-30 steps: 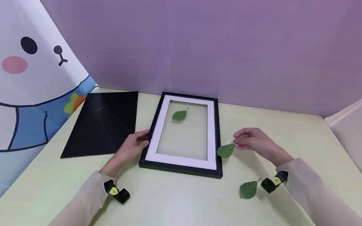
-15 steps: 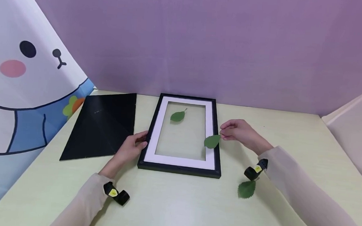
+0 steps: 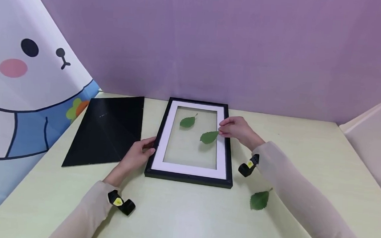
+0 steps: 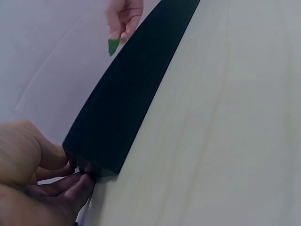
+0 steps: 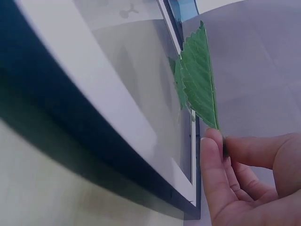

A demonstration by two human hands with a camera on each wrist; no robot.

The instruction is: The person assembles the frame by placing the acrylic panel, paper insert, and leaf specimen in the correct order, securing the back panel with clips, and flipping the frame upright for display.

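Moved: right hand (image 3: 235, 129) pinching leaf (image 3: 209, 137) over frame (image 3: 228, 161) | left hand (image 3: 138, 155) seemingly grips frame edge

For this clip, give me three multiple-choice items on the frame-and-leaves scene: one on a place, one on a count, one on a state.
1. Where does the black backing board lie?
A. left of the picture frame
B. inside the frame
C. right of the frame

2. How many green leaves are in the head view?
A. one
B. two
C. three

3. What is the right hand doing?
A. resting flat on the table
B. pinching a leaf by its stem end
C. gripping the backing board

Answers:
1 A, the board lies flat on the table beside the frame's left edge, which the left hand holds.
2 C, one leaf on the glass, the pinched leaf over the glass, and one on the table.
3 B, the right wrist view shows thumb and finger closed on it.
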